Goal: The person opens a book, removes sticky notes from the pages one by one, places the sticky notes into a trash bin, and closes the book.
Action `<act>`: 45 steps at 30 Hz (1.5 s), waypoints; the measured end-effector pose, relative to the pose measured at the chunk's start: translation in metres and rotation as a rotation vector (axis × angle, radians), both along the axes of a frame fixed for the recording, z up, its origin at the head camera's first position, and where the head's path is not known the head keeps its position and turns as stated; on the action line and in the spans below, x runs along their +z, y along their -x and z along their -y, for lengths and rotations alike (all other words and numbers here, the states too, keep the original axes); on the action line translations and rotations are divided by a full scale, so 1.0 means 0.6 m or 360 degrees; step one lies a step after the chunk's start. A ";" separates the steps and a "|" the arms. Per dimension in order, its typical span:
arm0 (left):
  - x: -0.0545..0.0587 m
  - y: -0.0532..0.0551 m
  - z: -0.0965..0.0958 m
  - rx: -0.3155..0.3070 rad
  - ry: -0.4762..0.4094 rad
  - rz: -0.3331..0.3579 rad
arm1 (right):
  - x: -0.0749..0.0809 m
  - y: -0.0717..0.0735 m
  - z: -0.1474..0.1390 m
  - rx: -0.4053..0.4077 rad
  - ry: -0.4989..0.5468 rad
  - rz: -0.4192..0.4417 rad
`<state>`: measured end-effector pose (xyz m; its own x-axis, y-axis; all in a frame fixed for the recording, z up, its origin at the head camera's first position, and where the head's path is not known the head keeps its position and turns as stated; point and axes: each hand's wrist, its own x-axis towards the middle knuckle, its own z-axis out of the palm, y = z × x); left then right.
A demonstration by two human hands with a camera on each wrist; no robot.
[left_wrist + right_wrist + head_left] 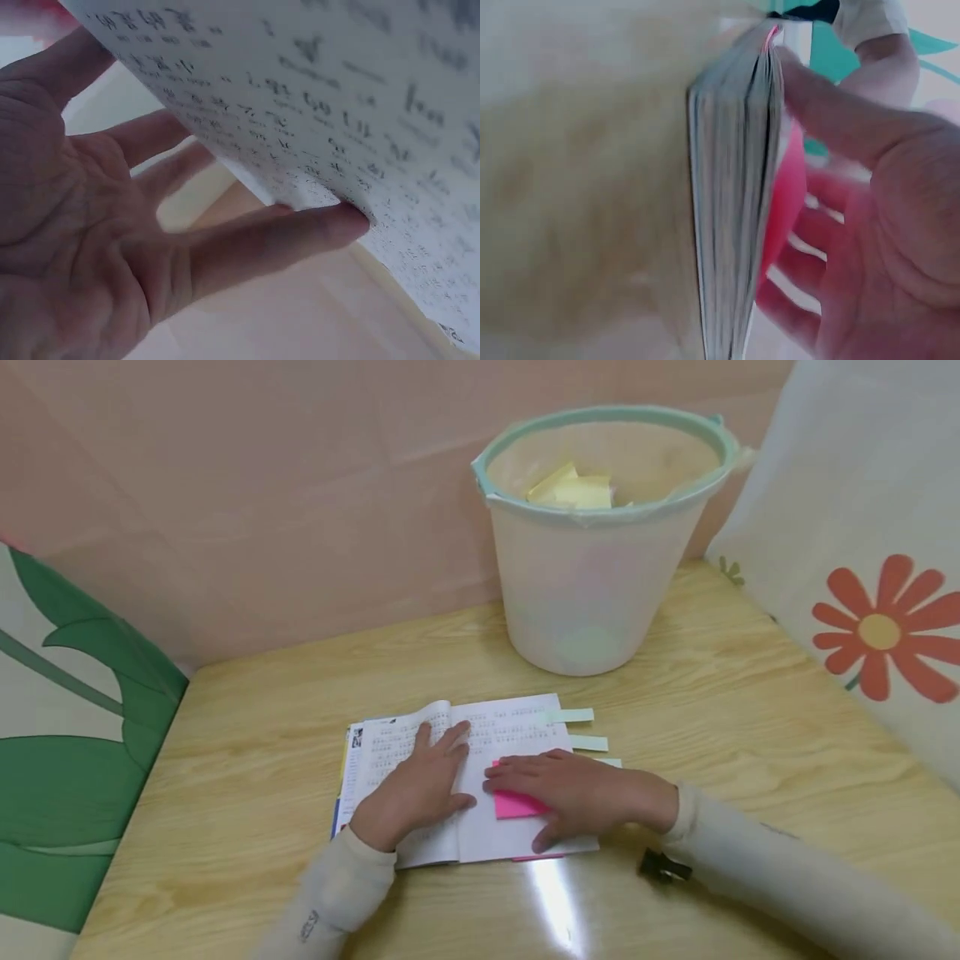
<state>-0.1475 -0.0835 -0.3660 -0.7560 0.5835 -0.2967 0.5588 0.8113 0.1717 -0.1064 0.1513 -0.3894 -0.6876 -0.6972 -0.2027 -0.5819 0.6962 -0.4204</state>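
Note:
An open book (513,714) with printed text lies on the table. My left hand (420,789), fingers spread, rests across its left page and the middle fold; the left wrist view shows those fingertips (352,221) against the printed page (360,90). Flat over a bright pink sticky note (517,807) on the right page, my right hand (573,789) covers part of it. From the right wrist view, the pink sheet (786,199) stands between that hand's straight fingers and the thick page block (724,195). Pale green sticky tabs (576,716) jut from the book's right edge.
A translucent bucket (585,585) with a pale green rim stands at the back of the wooden table (255,718), with yellow paper (573,493) inside. A small black clip (663,866) is beside the right sleeve. Patterned cloths border both sides.

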 end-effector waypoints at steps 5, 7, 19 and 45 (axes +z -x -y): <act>0.000 0.004 -0.004 0.0006 -0.0053 0.0140 | 0.022 0.025 -0.045 -0.0062 0.0073 0.0045; 0.001 0.004 -0.006 0.0016 -0.0058 0.0157 | 0.031 0.039 -0.068 -0.0182 0.0098 -0.0060; 0.008 -0.008 -0.016 0.0138 -0.0111 0.0220 | 0.025 0.087 -0.147 -0.0797 -0.0334 -0.0225; 0.013 -0.023 -0.028 0.0116 -0.0012 0.0229 | 0.028 0.057 -0.102 -0.0486 -0.0082 -0.0556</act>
